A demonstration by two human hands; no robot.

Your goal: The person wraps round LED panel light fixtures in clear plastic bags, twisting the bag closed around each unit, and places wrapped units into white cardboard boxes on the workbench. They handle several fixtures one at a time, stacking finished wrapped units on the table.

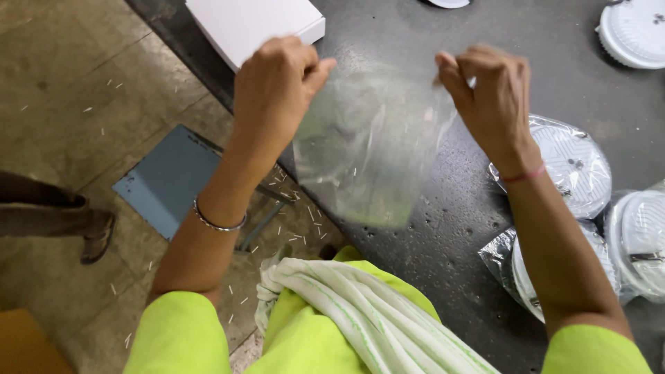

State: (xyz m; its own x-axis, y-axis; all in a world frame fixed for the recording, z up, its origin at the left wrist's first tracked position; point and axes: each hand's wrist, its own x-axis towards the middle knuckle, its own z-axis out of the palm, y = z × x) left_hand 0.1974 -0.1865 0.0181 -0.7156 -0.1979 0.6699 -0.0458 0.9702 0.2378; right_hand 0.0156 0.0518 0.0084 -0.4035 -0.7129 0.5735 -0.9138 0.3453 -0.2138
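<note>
I hold a clear plastic bag (367, 149) by its top edge above the dark table (443, 228). My left hand (277, 86) pinches the bag's left corner, and my right hand (488, 90) pinches its right corner. The bag hangs between them, blurred and empty as far as I can tell. On my left wrist is a metal bangle; a pink thread circles my right wrist.
A white flat box (249, 24) lies at the table's far left edge. Round white discs wrapped in clear plastic (571, 163) lie at the right, one unwrapped disc (634, 31) at the far right. A blue stool (170, 176) and another person's foot (97, 235) are on the floor at left.
</note>
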